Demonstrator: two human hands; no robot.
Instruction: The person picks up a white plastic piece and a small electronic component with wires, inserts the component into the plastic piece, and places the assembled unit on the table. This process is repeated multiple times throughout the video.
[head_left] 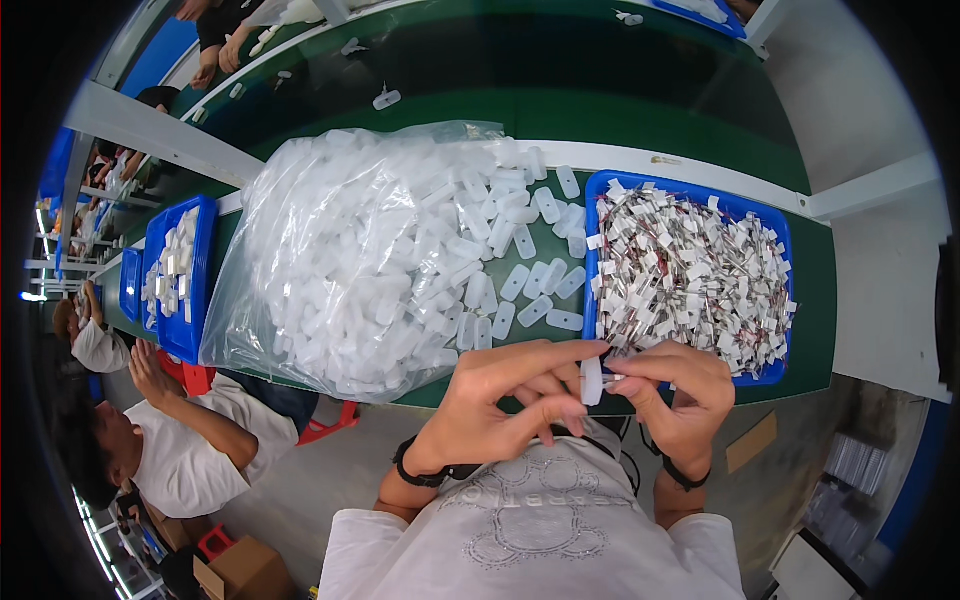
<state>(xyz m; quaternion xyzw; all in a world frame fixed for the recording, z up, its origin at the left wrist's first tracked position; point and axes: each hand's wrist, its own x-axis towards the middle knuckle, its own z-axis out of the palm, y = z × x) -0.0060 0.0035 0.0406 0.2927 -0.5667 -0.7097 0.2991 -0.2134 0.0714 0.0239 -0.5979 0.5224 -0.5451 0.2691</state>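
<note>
In front of my chest, my left hand (515, 392) is closed, its fingers curled around a small translucent white plastic piece (592, 383) that stands on edge. My right hand (688, 388) pinches a thin small part against that piece's right face; the fingers mostly hide it. Just beyond the right hand is a blue tray (589, 250) heaped with small white-ended parts (690, 270) that have thin metallic and reddish lengths. A big clear plastic bag (235, 310), full of similar rounded white pieces (360, 250), lies beyond my left hand. Loose white pieces (535, 310) are spread between bag and tray.
Behind the green bench, a white rail (690, 160) borders a dark green belt (570, 110) carrying a few scattered parts (387, 97). Blue trays (200, 260) stand at the left. A person in a white shirt (215, 440) sits left; another person's hands (235, 45) are across the belt.
</note>
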